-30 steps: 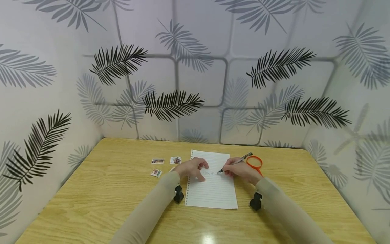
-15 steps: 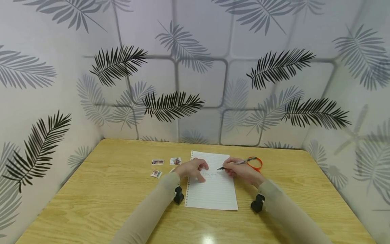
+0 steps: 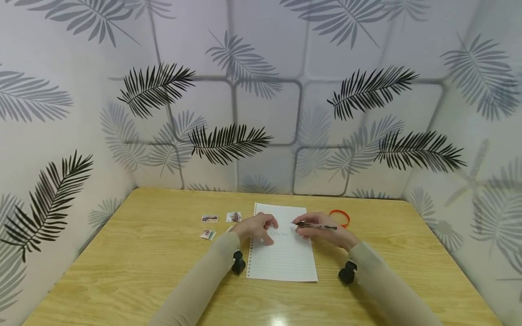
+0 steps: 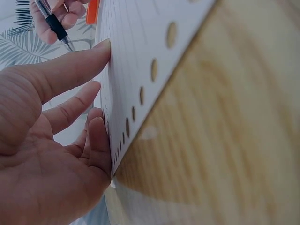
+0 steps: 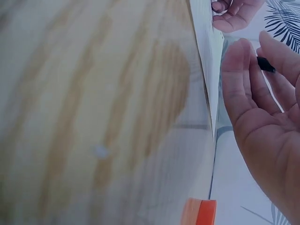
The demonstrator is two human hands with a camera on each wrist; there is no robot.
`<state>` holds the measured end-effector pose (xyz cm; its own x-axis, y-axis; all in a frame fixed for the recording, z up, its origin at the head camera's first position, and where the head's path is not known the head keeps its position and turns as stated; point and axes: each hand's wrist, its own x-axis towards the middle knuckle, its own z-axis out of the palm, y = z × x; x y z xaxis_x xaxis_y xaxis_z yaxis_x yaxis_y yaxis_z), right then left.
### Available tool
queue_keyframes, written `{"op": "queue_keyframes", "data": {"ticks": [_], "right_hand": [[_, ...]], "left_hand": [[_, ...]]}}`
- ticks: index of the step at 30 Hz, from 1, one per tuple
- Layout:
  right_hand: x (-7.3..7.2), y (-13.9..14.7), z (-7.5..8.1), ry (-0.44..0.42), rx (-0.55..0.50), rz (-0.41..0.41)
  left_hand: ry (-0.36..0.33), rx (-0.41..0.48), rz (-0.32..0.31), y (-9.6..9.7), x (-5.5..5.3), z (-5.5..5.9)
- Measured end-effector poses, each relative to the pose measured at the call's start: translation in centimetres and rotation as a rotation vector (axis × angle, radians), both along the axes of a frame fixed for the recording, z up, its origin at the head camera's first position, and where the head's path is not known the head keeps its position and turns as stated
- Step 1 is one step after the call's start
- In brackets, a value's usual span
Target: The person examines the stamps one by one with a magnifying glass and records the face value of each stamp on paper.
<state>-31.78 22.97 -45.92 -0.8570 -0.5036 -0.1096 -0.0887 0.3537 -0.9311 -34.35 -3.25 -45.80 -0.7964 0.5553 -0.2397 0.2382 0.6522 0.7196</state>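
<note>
A lined sheet of paper (image 3: 281, 265) with punched holes down its left edge lies on the table, a short line of handwriting (image 3: 279, 234) across it. My left hand (image 3: 257, 226) rests on the sheet's left side, fingers loosely bent, fingertips touching the paper in the left wrist view. Over the right edge, my right hand (image 3: 326, 231) holds a pen (image 3: 322, 226) with a black grip (image 4: 56, 27). The pen lies nearly level, its tip pointing left and off the paper. In the right wrist view the fingers hide most of the pen.
Behind my right hand lies an orange-rimmed magnifying glass (image 3: 340, 211), its handle hidden. Left of the sheet are three small picture pieces: one upper left (image 3: 210, 218), another beside it (image 3: 234, 217), a third below (image 3: 208, 234). A patterned wall (image 3: 261, 158) bounds the wooden table (image 3: 163, 262).
The pen tip has lifted from the writing and moved up. The pen has tipped from slanting up right to nearly level. My right hand has shifted slightly right; the left hand stays put.
</note>
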Motion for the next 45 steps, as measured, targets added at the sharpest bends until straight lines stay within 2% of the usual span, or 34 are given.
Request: {"op": "queue_keyframes", "data": {"ticks": [2, 7, 11, 18, 26, 31, 37, 45], "right_hand": [[0.1, 0.1, 0.0, 0.016, -0.012, 0.018], [-0.2, 0.5, -0.3, -0.032, -0.119, 0.007], [-0.4, 0.9, -0.4, -0.068, -0.144, -0.017], [-0.4, 1.4, -0.3, -0.117, -0.098, -0.096], [-0.3, 2.1, 0.1, -0.124, -0.067, -0.152], [-0.1, 2.7, 0.2, -0.076, -0.021, -0.142], [0.1, 3.9, 0.0, -0.04, -0.02, -0.104], [-0.3, 4.8, -0.6, -0.006, 0.027, -0.131]], "left_hand": [[-0.003, 0.0, 0.01, 0.0, 0.1, -0.1], [0.001, 0.005, 0.016, 0.0, 0.2, -0.3], [0.0, 0.003, 0.026, 0.1, 0.2, -0.4], [-0.001, 0.015, 0.02, 0.1, 0.2, -0.4], [-0.01, 0.03, 0.026, 0.1, 0.3, -0.3], [-0.012, 0.03, 0.02, 0.0, 0.3, -0.2], [-0.031, 0.04, 0.018, -0.1, 0.3, 0.1], [-0.016, 0.025, 0.015, 0.0, 0.2, 0.0]]}}
